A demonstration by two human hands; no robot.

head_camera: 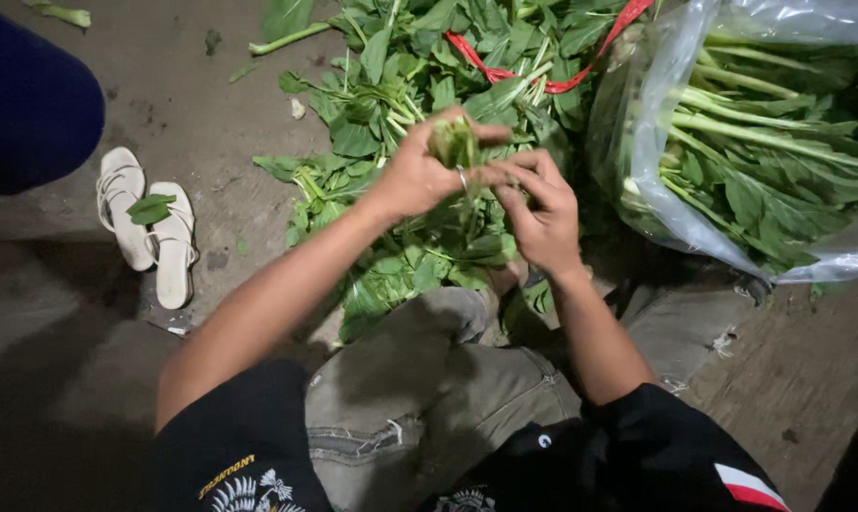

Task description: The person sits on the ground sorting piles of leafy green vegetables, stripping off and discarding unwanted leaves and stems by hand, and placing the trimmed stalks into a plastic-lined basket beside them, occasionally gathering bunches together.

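A small bunch of leafy greens [456, 142] sits upright in the left hand [427, 171], whose fingers curl shut around its stems. The right hand [541, 210], just beside it, pinches the lower stems. Beyond both hands lies a loose pile of greens [391, 85] with a red tie [562, 81]; right of the right hand, a plastic bag [666, 123] of greens; far left of the left hand, white sandals [149, 228] on the floor [192, 114].

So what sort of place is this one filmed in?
Probably an informal produce-sorting spot, at floor level. A heap of leafy greens lies on the bare concrete floor, a clear plastic bag of greens sits beside it, and white sandals lie nearby.
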